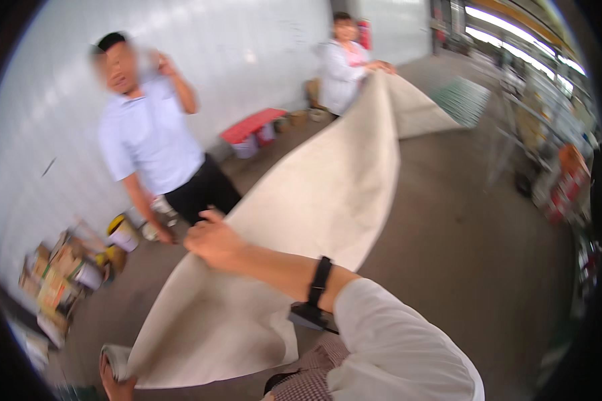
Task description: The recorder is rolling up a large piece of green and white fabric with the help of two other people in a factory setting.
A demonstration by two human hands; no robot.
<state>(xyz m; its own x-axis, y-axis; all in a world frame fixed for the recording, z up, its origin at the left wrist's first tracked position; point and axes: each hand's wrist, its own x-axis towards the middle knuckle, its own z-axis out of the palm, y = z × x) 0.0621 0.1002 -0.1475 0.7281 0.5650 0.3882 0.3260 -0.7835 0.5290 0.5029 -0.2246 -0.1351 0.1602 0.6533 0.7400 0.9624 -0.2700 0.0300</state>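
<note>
A long beige sheet (pixel 314 194) of heavy, cloth-like material stretches from near me to the far side, sagging and twisted along its length. My right hand (pixel 215 242) is closed on its left edge, knuckles up, with the forearm crossing over the sheet. A black strap with a small box sits on that forearm. At the lower left, my left hand (pixel 117 382) grips the sheet beside its rolled end (pixel 117 361); part of this hand is cut off by the picture's rim. A co-worker (pixel 344 67) in a white jacket holds the far end with their hands.
Left of the sheet stands a person (pixel 154 134) in a light blue shirt, one hand raised. Buckets (pixel 124 234) and boxes (pixel 60 281) line the wall. A red board (pixel 254 125) lies over more buckets. Greenish sheeting (pixel 463 100) and a cluttered metal rack (pixel 535 113) are at right.
</note>
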